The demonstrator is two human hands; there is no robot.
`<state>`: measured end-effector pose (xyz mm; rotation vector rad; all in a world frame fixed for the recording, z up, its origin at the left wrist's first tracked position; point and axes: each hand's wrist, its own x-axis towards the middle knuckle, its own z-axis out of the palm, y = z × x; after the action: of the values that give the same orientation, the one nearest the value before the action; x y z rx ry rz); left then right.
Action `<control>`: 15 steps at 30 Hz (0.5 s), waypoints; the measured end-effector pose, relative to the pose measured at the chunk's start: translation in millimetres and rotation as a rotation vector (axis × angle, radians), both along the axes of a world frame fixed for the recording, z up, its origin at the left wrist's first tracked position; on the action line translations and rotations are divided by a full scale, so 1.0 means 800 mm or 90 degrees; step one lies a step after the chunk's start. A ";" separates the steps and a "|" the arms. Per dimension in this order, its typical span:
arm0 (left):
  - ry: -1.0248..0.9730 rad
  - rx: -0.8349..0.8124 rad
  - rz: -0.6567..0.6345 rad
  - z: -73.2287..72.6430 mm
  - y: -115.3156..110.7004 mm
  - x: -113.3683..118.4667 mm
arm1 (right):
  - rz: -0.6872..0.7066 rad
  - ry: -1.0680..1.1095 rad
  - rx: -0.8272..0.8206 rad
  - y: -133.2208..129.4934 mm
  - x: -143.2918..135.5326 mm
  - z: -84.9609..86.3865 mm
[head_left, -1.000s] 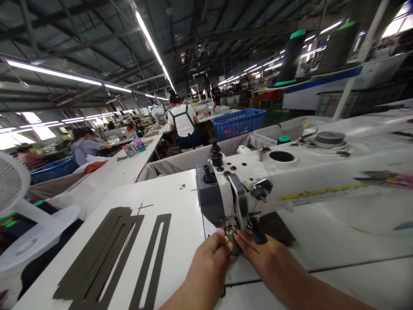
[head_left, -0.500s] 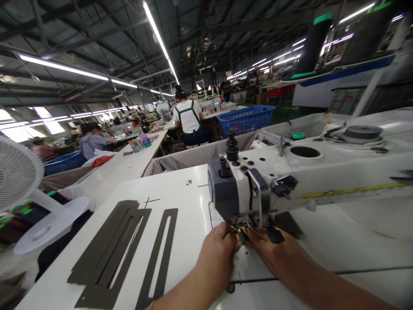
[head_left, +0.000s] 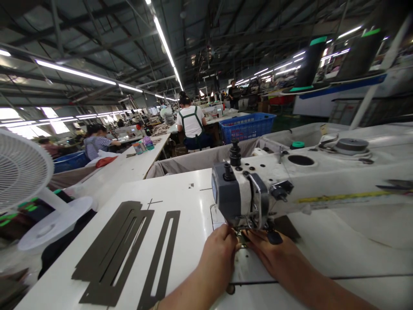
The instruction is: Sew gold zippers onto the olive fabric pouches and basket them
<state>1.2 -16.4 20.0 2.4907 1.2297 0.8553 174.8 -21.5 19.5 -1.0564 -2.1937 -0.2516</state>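
We saw the left hand (head_left: 219,252) and the right hand (head_left: 274,258) meet under the head of the white industrial sewing machine (head_left: 258,193), their fingers pinched together on a small dark piece (head_left: 241,241) lying at the needle, on the white tabletop (head_left: 180,189). How tightly the fingers closed we could not tell. Long dark grey slotted strips (head_left: 129,249) lay flat well to the left, near a white desk fan (head_left: 22,172).
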 end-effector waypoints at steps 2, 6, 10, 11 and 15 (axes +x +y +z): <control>0.000 0.005 0.005 0.001 -0.001 0.000 | -0.020 0.001 0.024 -0.001 0.001 -0.004; 0.004 0.025 0.020 0.000 -0.001 0.000 | -0.090 -0.001 0.107 -0.001 0.004 -0.010; 0.003 0.031 0.033 -0.004 0.000 -0.001 | -0.088 -0.002 0.108 0.001 0.007 -0.012; 0.006 0.031 0.032 -0.004 0.001 -0.001 | -0.080 -0.001 0.099 0.001 0.007 -0.012; 0.033 0.034 0.015 -0.003 0.003 -0.002 | -0.052 -0.005 0.075 0.001 0.005 -0.007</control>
<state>-0.2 -13.8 17.4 2.5603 1.2709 0.8456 179.1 -20.9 14.1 -1.0819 -2.1182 -0.4173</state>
